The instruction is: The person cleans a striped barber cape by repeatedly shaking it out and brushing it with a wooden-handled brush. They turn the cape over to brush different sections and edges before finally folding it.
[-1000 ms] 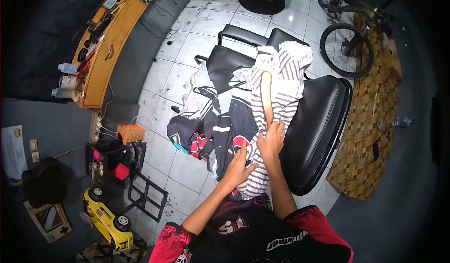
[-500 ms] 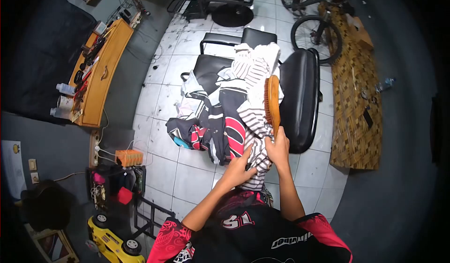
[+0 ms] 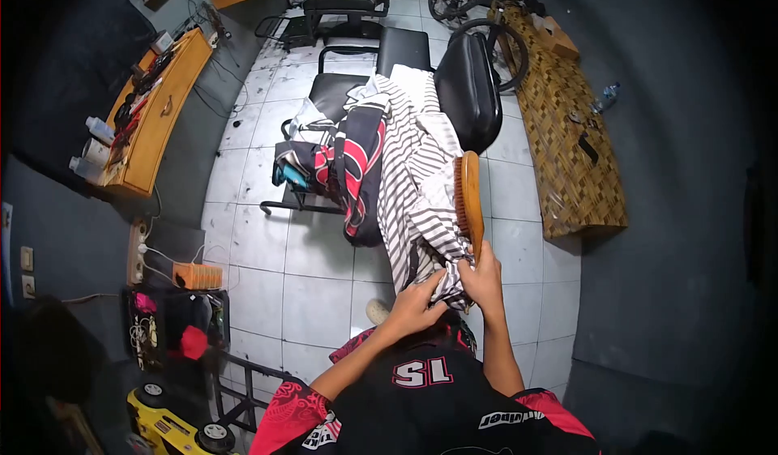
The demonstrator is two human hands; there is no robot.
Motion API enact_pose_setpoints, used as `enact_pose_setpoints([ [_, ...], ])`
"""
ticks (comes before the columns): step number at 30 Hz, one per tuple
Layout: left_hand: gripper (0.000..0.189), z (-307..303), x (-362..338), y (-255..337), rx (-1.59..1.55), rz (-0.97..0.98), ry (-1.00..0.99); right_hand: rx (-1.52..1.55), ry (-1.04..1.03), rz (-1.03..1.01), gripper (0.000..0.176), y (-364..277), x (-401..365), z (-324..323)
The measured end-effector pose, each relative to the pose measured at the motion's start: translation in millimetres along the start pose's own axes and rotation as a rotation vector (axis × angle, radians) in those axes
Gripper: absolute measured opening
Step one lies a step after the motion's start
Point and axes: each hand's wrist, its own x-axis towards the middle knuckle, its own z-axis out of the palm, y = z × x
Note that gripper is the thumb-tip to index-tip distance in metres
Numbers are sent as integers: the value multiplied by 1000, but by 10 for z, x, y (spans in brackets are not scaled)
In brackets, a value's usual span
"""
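A white cloth with dark stripes (image 3: 397, 179) stretches from the seat of a black chair (image 3: 403, 52) down to my hands. My left hand (image 3: 416, 303) is closed on the cloth's near edge, where the fabric is bunched. In my right hand (image 3: 483, 277) is the handle of a wooden brush (image 3: 472, 200), upright with its brown bristles facing left, beside the cloth. The right fingers also press against the bunched cloth. Left of the stripes lies a black, red and white garment (image 3: 361, 155), draped over the chair's front.
A wooden drawer counter (image 3: 158, 123) with bottles and tools runs along the left wall. At right stands a long woven-pattern box (image 3: 571, 139), with a bicycle (image 3: 494, 38) behind it. A yellow toy car (image 3: 174, 427) sits at lower left, near a black metal frame (image 3: 243, 382).
The striped cloth has been pulled towards me and spread out longer, apart from the dark garment. Both hands stay on it, the brush still in the right. The view has shifted.
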Motion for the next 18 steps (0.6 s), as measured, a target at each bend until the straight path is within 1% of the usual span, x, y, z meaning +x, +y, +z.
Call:
enact_pose_setpoints([
  [3,59,177,-252,-20,27,138,55,-18,3,-8,27,48,-343,-118],
  [6,58,257,-475,112,-29,-16,-48,-5,-8,8,27,64,-625,-217],
  [9,57,445,-661,190,-116,76,50,26,-6,6,26,77,-806,-323],
  [12,56,582,-806,293,-204,25,-6,11,4,2,27,119,-999,-446],
  [14,56,612,-877,404,-187,-50,-83,-9,4,5,29,189,-1116,-537],
  [16,56,727,-942,482,-156,-118,-150,41,3,18,35,263,-1260,-663],
  [18,56,939,-1039,506,-211,-47,-99,57,25,36,40,338,-1453,-841],
])
